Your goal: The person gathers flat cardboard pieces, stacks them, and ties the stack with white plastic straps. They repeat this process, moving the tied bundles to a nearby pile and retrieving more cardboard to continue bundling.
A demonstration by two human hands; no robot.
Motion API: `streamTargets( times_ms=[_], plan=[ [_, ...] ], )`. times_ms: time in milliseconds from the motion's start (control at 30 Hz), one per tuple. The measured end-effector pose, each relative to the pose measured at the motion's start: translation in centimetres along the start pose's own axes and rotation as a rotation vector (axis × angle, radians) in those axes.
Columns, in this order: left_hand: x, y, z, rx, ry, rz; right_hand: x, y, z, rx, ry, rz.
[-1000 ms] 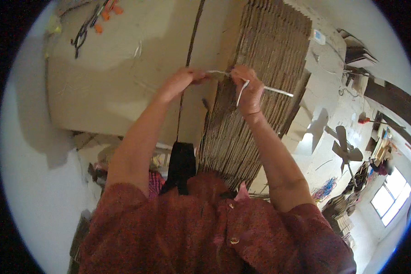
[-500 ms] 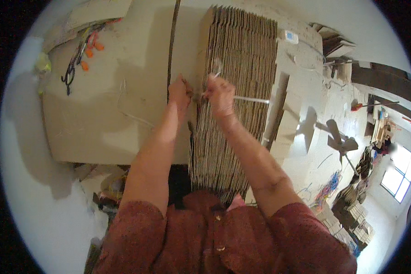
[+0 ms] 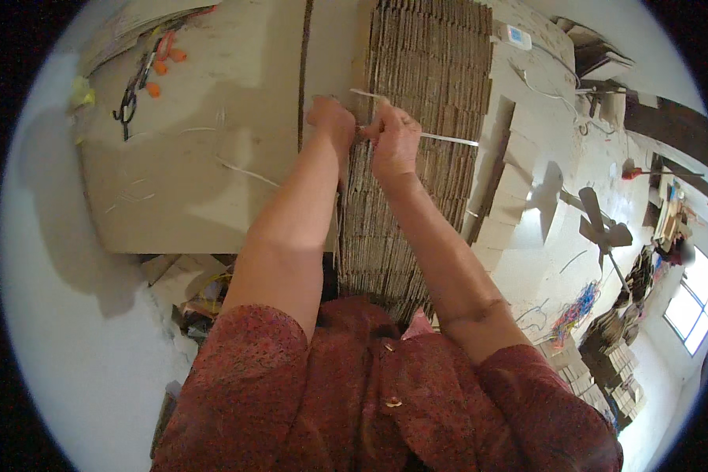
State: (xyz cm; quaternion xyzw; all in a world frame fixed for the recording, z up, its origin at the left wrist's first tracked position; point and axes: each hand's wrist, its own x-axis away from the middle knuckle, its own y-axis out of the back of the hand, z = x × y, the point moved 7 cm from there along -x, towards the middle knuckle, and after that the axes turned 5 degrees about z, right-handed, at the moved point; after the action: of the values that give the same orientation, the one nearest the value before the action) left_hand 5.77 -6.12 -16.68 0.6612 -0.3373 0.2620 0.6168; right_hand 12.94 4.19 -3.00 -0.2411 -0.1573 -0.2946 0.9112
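The person in the dark red shirt (image 3: 346, 393) has both arms stretched out over a long row of folded brown cardboard (image 3: 440, 71), its pieces packed tightly on edge. The right hand (image 3: 395, 141) is above the row, thumb and fingers pinched around a narrow white strap (image 3: 450, 139). 1 length of that strap lies across the cardboard to the right of the hand, and a short end sticks up on the upper left, past the fingertips. The left hand (image 3: 332, 118) is just beside it, near the row's left edge, fingers curled in; I can't tell from here whether it grips the strap too.

To the left, black-handled scissors (image 3: 124, 114) lie on a broad tan surface (image 3: 189, 204), with small orange pieces (image 3: 161, 68) near them. Over on the right I see a fan (image 3: 602, 230) and, beyond it, a tangle of coloured strands (image 3: 580, 307).
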Motion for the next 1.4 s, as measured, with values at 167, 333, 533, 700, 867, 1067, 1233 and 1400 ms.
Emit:
streamTargets(
  times_ms=[167, 333, 533, 700, 867, 1067, 1233, 1400],
  plan=[
    [-1.9, -1.2, 1.2, 0.315, 0.181, 0.059, 1.9, 0.7, 1.4, 0.080, 0.008, -0.038],
    [-3.8, -0.2, 2.5, 0.376, -0.223, -0.214, 0.2, 2.8, 0.4, -0.052, -0.087, -0.098],
    [7.6, 6.2, 0.8, 0.892, -0.415, 0.126, -0.6, 4.5, -0.5, -0.123, -0.104, -0.119],
    [7.7, 5.2, 1.5, 0.375, -0.521, 0.230, -0.4, 3.3, -0.3, -0.053, -0.137, -0.120],
    [9.4, 4.3, -0.1, 1.791, -0.532, 0.236, -0.2, 3.5, -0.6, -0.089, -0.160, -0.144],
    [6.4, 1.2, -0.8, 2.464, -0.201, 0.068, -0.1, 2.2, 0.4, -0.096, -0.067, -0.057],
    [3.4, 0.7, -0.3, 2.179, 0.068, -0.032, 1.0, 1.5, 1.3, -0.028, -0.038, -0.092],
    [3.6, 0.3, -0.1, 2.105, 0.163, -0.121, 1.9, 2.1, 1.7, -0.046, -0.041, -0.098]
  ],
)
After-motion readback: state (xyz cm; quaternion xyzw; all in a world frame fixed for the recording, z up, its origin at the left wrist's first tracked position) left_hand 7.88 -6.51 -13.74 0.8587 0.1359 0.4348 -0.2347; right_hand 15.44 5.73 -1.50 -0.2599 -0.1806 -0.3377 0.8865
